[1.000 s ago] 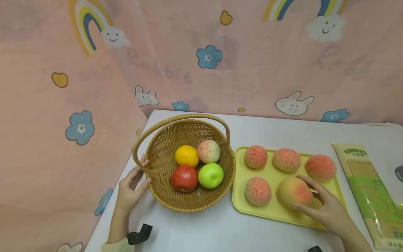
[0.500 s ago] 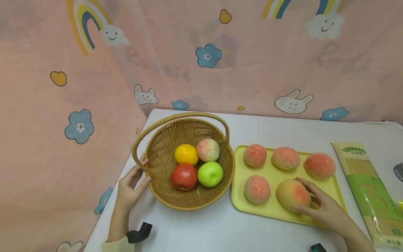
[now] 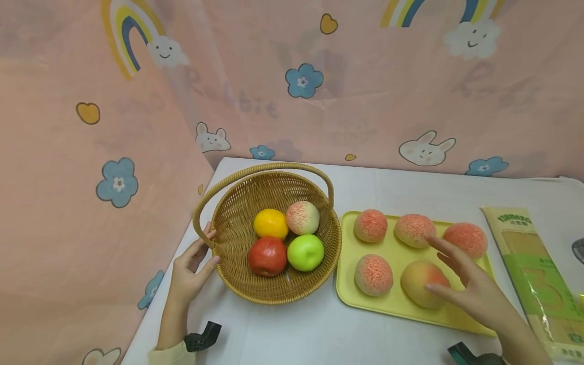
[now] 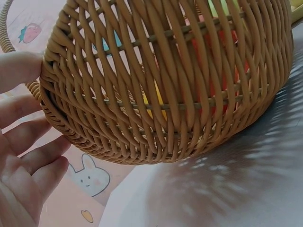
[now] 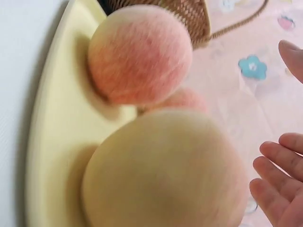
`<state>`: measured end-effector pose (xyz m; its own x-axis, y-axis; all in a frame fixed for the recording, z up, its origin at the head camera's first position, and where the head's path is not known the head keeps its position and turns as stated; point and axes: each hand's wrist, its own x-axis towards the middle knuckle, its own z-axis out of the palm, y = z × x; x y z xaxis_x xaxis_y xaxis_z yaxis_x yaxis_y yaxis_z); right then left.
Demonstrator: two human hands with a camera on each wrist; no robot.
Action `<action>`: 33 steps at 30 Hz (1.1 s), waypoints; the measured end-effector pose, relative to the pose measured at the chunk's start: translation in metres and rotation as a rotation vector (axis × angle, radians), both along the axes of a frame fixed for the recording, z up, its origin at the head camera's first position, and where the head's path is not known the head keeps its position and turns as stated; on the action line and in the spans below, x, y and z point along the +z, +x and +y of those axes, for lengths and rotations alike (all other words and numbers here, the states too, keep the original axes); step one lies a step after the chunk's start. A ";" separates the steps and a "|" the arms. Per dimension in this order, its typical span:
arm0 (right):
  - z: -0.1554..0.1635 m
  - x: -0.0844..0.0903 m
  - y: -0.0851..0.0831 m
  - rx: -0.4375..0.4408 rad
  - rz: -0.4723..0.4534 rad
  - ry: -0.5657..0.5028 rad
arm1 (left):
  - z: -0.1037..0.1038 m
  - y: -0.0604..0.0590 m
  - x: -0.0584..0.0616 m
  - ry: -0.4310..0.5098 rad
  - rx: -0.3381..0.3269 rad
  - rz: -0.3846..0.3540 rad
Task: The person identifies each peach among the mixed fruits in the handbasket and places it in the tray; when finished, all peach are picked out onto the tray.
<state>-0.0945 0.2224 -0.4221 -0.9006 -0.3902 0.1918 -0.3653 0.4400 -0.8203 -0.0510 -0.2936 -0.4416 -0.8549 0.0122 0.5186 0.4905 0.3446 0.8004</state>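
A wicker basket (image 3: 234,213) stands on the left of the table, holding a yellow lemon-like fruit (image 3: 270,224), a speckled peach (image 3: 303,218), a red apple (image 3: 267,256) and a green apple (image 3: 306,253). My left hand (image 3: 188,274) holds its left rim by the handle's base, thumb and fingertips against the wicker in the left wrist view. Over the yellow tray (image 3: 397,261), my right hand (image 3: 479,294) is spread beside a large yellow-pink peach (image 3: 421,289). In the right wrist view a gap shows between the fingers (image 5: 274,175) and that peach.
Several pink speckled peaches (image 3: 373,275) sit on the tray. A noodle-like green and tan packet (image 3: 534,274) lies to its right. A dark object (image 3: 579,250) shows at the far right edge. Behind the table hangs a pink printed cloth (image 3: 365,101).
My right hand has let go of the large peach, spreading its fingers and shifting up and away. The peach stays on the tray. My left hand has stayed at the basket's rim.
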 end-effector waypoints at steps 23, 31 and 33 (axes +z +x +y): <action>-0.132 0.065 -0.048 0.425 -0.045 0.015 | 0.003 0.001 0.002 -0.003 0.012 0.008; -0.173 0.085 -0.070 0.476 -0.082 0.037 | 0.006 0.002 0.004 0.003 0.045 0.019; -0.184 0.088 -0.076 0.476 -0.118 0.038 | 0.006 0.002 0.004 0.004 0.053 0.012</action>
<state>-0.1701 0.0386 -0.3338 -0.6354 -0.7683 0.0773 -0.4389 0.2769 -0.8548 -0.0488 -0.2877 -0.4375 -0.8479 -0.0349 0.5291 0.4816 0.3666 0.7960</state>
